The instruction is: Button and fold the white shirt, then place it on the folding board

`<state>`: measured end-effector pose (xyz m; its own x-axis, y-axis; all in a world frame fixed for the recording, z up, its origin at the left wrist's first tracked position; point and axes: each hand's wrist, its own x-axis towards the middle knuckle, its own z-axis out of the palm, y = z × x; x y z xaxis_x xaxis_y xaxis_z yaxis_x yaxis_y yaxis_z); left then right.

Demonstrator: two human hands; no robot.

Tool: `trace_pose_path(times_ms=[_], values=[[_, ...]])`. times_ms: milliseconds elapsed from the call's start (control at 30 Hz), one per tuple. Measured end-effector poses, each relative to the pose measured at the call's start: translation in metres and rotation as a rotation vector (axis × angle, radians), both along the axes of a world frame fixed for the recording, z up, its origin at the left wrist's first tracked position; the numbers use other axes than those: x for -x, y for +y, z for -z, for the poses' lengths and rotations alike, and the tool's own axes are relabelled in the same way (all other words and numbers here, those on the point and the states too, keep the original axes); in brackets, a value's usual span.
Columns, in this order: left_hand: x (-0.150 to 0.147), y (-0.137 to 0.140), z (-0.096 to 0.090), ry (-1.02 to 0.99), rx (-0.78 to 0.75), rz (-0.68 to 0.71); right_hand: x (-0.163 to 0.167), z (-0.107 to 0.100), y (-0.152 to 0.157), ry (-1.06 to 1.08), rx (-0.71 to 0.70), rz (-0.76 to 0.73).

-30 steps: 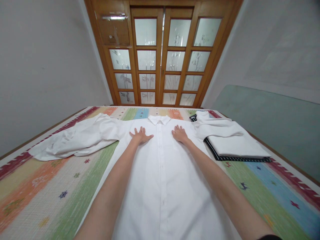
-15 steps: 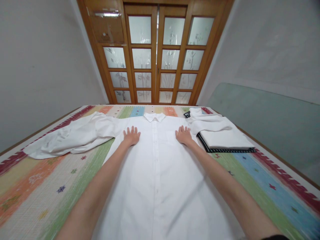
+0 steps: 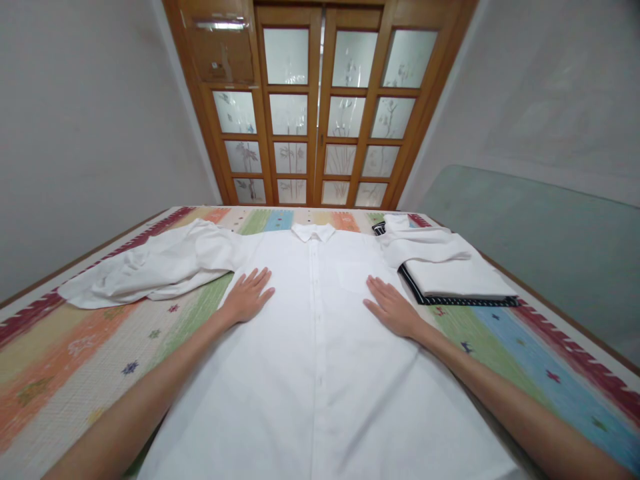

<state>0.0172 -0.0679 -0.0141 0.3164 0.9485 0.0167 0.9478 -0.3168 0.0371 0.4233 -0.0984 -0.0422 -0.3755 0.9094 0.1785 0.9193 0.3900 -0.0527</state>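
A white button-up shirt [image 3: 295, 347] lies face up and spread flat, its collar [image 3: 313, 231] toward the far end. My left hand [image 3: 249, 295] rests flat on the left chest side of the shirt, fingers extended. On the opposite side of the button row, my right hand [image 3: 391, 307] also lies flat with fingers stretched out. The left sleeve [image 3: 155, 267] stretches out rumpled over the cloth. At the right, the other sleeve [image 3: 430, 245] lies across a stack of folded white and black patterned garments [image 3: 463, 280].
A striped, multicoloured cloth [image 3: 125, 347] covers the table under the shirt. Wooden doors with glass panes [image 3: 320, 113] stand beyond the far edge. A pale green panel [image 3: 540, 227] leans along the right wall.
Both hands have slid toward me down the shirt front, and my forearms have spread wider apart. The shirt's lower part looks more spread out. The view has shifted slightly.
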Motion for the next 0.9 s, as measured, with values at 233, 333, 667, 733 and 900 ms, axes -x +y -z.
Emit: trace_pose_path(times_ms=[233,333,667,733,900], values=[[-0.037,-0.037,0.007,0.012,-0.021,-0.121,0.043,0.004,-0.031,-0.019,0.03,0.172],[-0.057,-0.071,0.014,-0.058,-0.112,0.205,0.072,-0.006,-0.07,0.03,-0.013,-0.182],[0.057,-0.127,0.019,-0.034,-0.234,0.164,-0.025,-0.007,-0.14,0.019,-0.042,-0.144],[0.071,-0.134,0.024,-0.021,-0.235,0.097,-0.037,0.005,-0.143,0.02,-0.085,-0.026],[0.051,-0.143,0.028,-0.014,-0.248,0.026,-0.014,0.015,-0.142,-0.004,-0.122,0.03]])
